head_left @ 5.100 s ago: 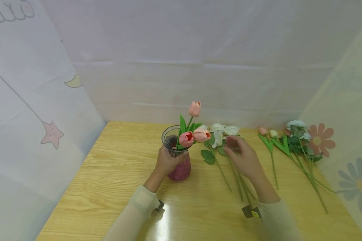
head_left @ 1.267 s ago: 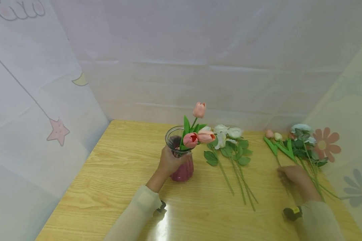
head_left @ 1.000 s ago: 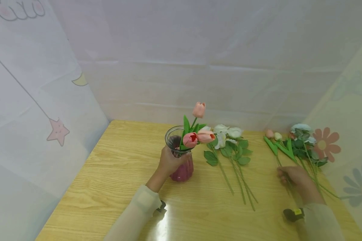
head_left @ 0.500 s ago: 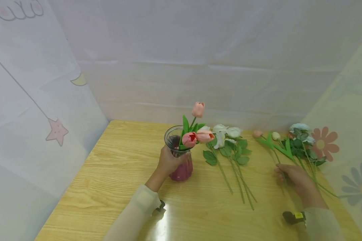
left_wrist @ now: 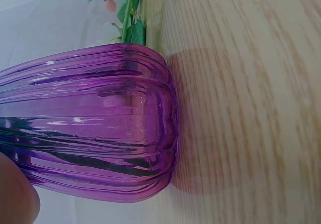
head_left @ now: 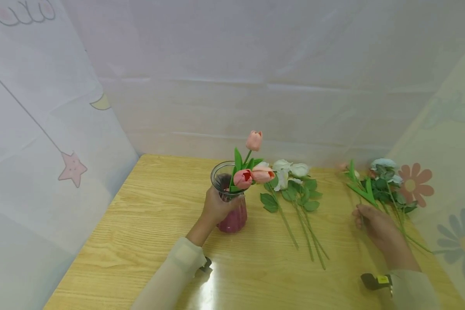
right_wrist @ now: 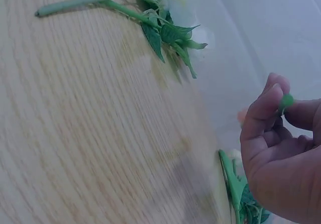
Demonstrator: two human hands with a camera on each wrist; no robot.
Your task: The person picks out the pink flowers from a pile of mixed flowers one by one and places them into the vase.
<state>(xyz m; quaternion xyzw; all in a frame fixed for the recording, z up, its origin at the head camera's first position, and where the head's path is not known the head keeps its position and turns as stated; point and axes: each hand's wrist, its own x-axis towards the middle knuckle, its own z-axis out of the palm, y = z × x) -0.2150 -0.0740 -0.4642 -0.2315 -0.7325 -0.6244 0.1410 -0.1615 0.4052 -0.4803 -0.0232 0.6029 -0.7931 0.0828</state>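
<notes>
In the head view my left hand (head_left: 217, 207) grips a ribbed purple glass vase (head_left: 234, 219) just below its clear rim. Several pink tulips (head_left: 254, 140) lean out of the vase toward the right. The left wrist view shows the vase's base (left_wrist: 150, 118) down at the wooden table, with dark stems inside. My right hand (head_left: 381, 230) pinches the green stem (right_wrist: 286, 102) of another pink tulip (head_left: 343, 166) between thumb and fingers. Its stem end points at the right wrist camera, and its head is blurred in the head view.
White roses (head_left: 299, 169) with leafy stems lie on the table (head_left: 151, 215) right of the vase. At the far right lie a pale tulip and a bunch of light-blue flowers (head_left: 383, 163). Printed cloth (head_left: 201, 103) closes off the back and sides.
My right hand has moved from near the white roses to the far right and taken a pink tulip by its stem; the tulip has swung and tipped up. My left hand stays on the vase.
</notes>
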